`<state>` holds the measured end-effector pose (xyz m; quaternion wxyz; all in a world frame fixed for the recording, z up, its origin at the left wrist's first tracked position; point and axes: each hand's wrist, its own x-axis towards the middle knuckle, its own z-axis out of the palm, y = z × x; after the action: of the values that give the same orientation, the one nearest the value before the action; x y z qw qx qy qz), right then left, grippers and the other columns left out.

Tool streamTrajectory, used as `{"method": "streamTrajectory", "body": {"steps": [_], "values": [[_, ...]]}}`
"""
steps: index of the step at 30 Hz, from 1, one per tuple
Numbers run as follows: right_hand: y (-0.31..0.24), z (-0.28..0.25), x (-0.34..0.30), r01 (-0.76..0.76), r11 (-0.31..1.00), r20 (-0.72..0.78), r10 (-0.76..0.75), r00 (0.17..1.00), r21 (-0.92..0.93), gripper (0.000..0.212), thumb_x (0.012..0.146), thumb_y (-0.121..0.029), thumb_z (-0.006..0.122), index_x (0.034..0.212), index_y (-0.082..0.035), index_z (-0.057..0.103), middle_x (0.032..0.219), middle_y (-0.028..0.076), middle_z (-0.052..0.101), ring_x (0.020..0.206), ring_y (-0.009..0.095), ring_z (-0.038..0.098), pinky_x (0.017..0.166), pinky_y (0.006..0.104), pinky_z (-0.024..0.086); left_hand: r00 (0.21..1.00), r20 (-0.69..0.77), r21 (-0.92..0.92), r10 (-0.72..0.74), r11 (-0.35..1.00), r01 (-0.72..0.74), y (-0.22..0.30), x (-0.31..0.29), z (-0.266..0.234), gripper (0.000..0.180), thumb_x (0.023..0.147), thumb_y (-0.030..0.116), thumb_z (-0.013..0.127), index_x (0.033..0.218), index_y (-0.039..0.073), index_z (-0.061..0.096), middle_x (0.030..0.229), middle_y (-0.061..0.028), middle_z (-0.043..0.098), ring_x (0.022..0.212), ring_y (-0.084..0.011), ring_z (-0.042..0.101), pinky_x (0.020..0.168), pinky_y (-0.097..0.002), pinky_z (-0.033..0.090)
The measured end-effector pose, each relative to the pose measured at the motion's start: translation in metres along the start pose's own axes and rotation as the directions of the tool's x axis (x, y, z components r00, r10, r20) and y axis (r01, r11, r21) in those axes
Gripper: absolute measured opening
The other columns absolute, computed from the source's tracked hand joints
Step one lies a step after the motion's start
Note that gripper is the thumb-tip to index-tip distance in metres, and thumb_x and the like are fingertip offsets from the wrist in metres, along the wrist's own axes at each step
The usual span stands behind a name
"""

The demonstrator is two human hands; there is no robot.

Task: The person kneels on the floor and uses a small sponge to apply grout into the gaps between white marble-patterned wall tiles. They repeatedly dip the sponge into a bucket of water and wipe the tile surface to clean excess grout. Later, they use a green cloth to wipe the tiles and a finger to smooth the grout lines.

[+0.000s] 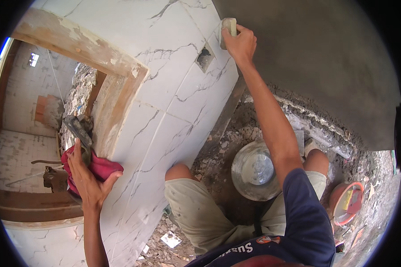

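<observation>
Head view — I crouch before a white marble-patterned tiled wall [165, 89], both arms raised. My right hand [239, 44] is closed around a small pale sponge block [228, 27], fingers wrapped over its edge, pressing it at the seam where the tiles meet the bare grey plaster [321, 58]. My left hand [90, 180] lies spread and flat against a crumpled red cloth [100, 167], pinning it to the tile edge beside the wooden door frame [116, 102]; it pinches nothing. A square cut-out [205, 57] in the tile sits just left of the sponge block. Between my knees stands a metal bucket [254, 171]; a red basin [346, 202] lies near my right side, on rubble. Risks, as I judge them: the block could slip from a reaching grip and fall into the bucket — or my left palm could slide on the loose cloth, since it is held by pressure alone. Rubble underfoot makes the crouch unsteady.
</observation>
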<state>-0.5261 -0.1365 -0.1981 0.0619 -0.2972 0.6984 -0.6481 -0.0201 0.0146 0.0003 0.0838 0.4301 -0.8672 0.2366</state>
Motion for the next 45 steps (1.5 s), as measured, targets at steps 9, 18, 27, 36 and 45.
{"method": "streamTrajectory", "body": {"steps": [9,18,27,36,45], "values": [[0.002,-0.025,-0.025,0.019,0.999,-0.028,-0.018,0.999,0.046,0.041,0.085,-0.035,0.079,0.112,-0.004,0.082,0.084,0.019,0.079,0.082,0.039,0.077,0.084,0.0465,0.06,1.0,-0.016,-0.009,0.026,1.0,-0.026,-0.002,0.003,0.0,0.136,0.074,0.077,0.083,0.167,-0.004,0.025,0.171,-0.022,0.038,0.145,-0.0547,0.043,0.123,-0.0638,0.031],[0.031,-0.008,-0.031,0.047,0.991,-0.04,-0.043,0.998,0.125,0.042,0.084,-0.031,0.084,0.117,-0.003,0.082,0.092,0.018,0.081,0.083,0.03,0.079,0.084,0.0409,0.061,0.999,-0.014,-0.008,0.036,0.999,-0.036,0.0,0.003,0.0,0.134,0.076,0.077,0.082,0.166,-0.005,0.026,0.17,-0.0226,0.04,0.139,-0.0532,0.047,0.119,-0.0628,0.034],[0.052,-0.012,-0.028,-0.193,0.848,0.121,0.153,0.981,0.493,0.043,0.084,-0.023,0.089,0.116,0.005,0.082,0.101,0.014,0.083,0.091,0.015,0.077,0.085,0.0313,0.061,1.0,-0.005,-0.011,0.022,1.0,-0.022,-0.001,0.0,0.002,0.133,0.078,0.078,0.08,0.166,-0.005,0.025,0.172,-0.0222,0.037,0.15,-0.055,0.039,0.127,-0.0652,0.025],[0.008,-0.033,-0.005,-0.085,0.993,0.239,0.063,0.969,0.083,0.049,0.082,-0.037,0.091,0.112,0.001,0.084,0.096,0.01,0.082,0.087,0.014,0.076,0.082,0.032,0.061,0.998,-0.032,-0.037,0.046,0.998,-0.048,-0.003,0.007,-0.005,0.133,0.077,0.078,0.082,0.166,-0.005,0.028,0.167,-0.0255,0.041,0.139,-0.048,0.05,0.119,-0.0586,0.036],[0.021,-0.178,-0.141,0.279,0.941,0.924,0.27,-0.272,-0.193,0.033,0.072,-0.022,0.089,0.098,-0.002,0.084,0.081,0.009,0.078,0.074,0.018,0.074,0.069,0.0389,0.058,1.0,-0.021,-0.112,-0.006,0.994,0.004,0.015,-0.002,-0.002,0.122,0.08,0.053,0.094,0.168,0.0,0.029,0.167,-0.0228,0.039,0.147,-0.0413,0.048,0.123,-0.0515,0.041]]}}
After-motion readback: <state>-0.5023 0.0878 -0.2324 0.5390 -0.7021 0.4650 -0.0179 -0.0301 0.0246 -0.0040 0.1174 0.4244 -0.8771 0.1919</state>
